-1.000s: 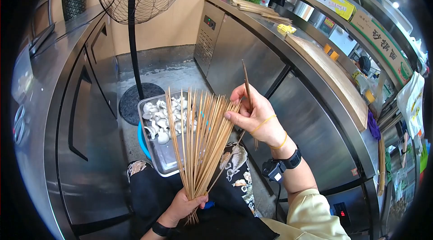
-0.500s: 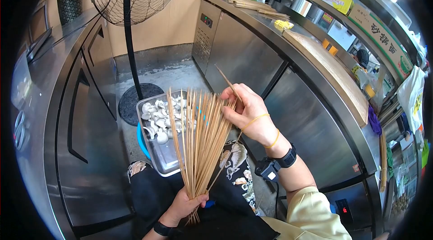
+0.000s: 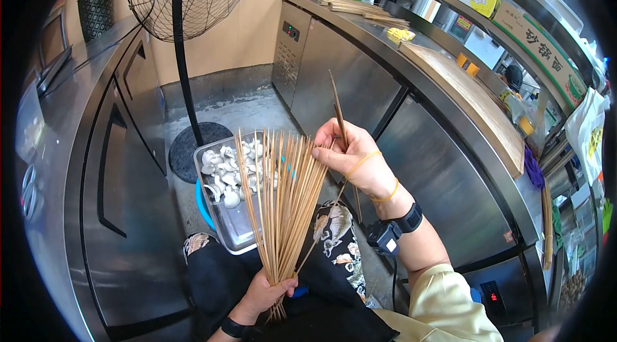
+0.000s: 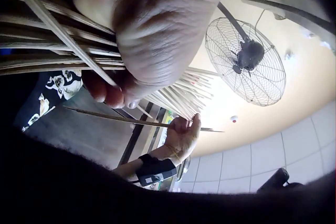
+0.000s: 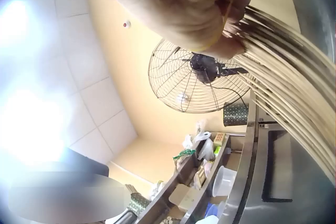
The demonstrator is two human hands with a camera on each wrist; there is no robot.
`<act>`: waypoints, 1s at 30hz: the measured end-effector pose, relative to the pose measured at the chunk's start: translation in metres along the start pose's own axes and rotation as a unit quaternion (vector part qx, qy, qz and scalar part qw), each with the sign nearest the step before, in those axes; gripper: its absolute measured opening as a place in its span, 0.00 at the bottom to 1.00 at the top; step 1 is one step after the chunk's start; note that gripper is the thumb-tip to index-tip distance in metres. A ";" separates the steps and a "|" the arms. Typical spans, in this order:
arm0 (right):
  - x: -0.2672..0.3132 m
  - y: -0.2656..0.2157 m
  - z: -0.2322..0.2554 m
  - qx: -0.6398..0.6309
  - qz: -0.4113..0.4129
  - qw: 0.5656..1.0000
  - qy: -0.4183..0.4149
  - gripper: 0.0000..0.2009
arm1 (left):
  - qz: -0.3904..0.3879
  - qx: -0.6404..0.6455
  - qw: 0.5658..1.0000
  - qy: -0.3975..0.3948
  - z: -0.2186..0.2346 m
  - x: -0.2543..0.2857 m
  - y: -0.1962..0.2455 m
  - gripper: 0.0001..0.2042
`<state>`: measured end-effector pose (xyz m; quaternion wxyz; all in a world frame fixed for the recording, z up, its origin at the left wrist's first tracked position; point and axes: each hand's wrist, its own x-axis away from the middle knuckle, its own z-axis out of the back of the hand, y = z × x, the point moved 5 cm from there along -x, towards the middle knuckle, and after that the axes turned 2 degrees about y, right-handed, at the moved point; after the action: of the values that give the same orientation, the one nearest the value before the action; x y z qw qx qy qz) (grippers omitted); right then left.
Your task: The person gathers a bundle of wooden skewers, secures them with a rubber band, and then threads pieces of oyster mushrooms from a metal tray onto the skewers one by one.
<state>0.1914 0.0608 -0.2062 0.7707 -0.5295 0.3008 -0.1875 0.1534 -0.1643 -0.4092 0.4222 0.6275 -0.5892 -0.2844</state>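
A fanned bunch of bamboo skewers [image 3: 283, 201] rises in front of the body, pointed ends up. My left hand [image 3: 262, 296] grips its lower end, with the short ends sticking out below the fist. At the bunch's upper right, my right hand [image 3: 355, 159] holds a few darker skewers [image 3: 337, 101] between its fingers. Its thumb and fingertips touch the tips of the fan there. The left wrist view shows these darker skewers [image 4: 118, 119] crossing the right hand's fingers. One skewer slants away from the bunch, low on the right side.
Behind the bunch, a clear tray [image 3: 236, 223] of pale mushrooms [image 3: 222, 168] sits over a blue basin [image 3: 203, 204]. A standing fan [image 3: 182, 40] is beyond it. Steel counters flank both sides; the right one bears a cutting board [image 3: 466, 101] and more skewers [image 3: 363, 8].
The darker skewers in my right hand tipped left, then swung back near upright. That hand has shifted slightly left along the tips. The left hand keeps its grip on the bunch.
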 end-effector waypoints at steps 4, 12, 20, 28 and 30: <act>-0.001 -0.001 0.001 0.032 0.014 0.999 -0.007 0.07 | 0.006 -0.013 1.000 -0.004 0.001 -0.001 -0.001 0.08; 0.004 -0.016 -0.001 0.099 0.020 0.995 0.011 0.07 | 0.006 -0.010 1.000 -0.002 0.000 -0.001 0.002 0.08; 0.003 -0.009 -0.001 0.139 0.040 0.989 0.044 0.07 | 0.004 0.004 1.000 -0.006 0.000 -0.001 0.001 0.08; 0.004 -0.015 -0.001 0.194 0.073 0.978 0.036 0.09 | 0.009 -0.008 1.000 -0.006 0.000 -0.001 0.001 0.09; 0.007 -0.019 -0.002 0.180 0.073 0.980 0.044 0.09 | 0.012 -0.005 1.000 -0.007 0.000 -0.001 0.001 0.09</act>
<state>0.1961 0.0478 -0.1909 0.8509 -0.3503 0.3337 -0.2046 0.1527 -0.1634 -0.4087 0.4247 0.6166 -0.5978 -0.2864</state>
